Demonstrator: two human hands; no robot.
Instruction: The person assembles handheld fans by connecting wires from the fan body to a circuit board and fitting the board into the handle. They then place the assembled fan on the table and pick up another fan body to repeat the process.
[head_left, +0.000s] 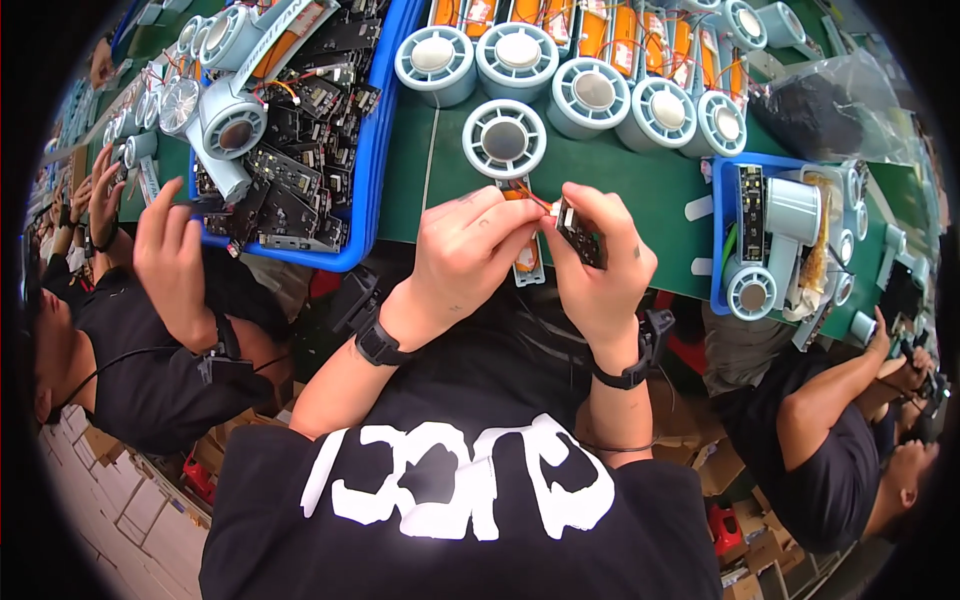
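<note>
My left hand [468,250] is closed in a pinch on the red and orange wires with a small white connector [550,210]. My right hand [605,265] grips a small black circuit board [578,238] between thumb and fingers, its edge against the connector; whether the plug is seated I cannot tell. Below the hands lies a pale blue handheld fan body [530,274], its orange battery partly hidden by my fingers. Its round slotted head [504,143], with a grey centre disc, points away from me on the green table.
Several similar fan bodies [592,92] stand in a row at the back. A blue bin [365,200] of black circuit boards is at left, with fan parts on top. On the right are a smaller blue bin [718,255] and a clear plastic bag [850,100]. Co-workers [150,340] sit on both sides.
</note>
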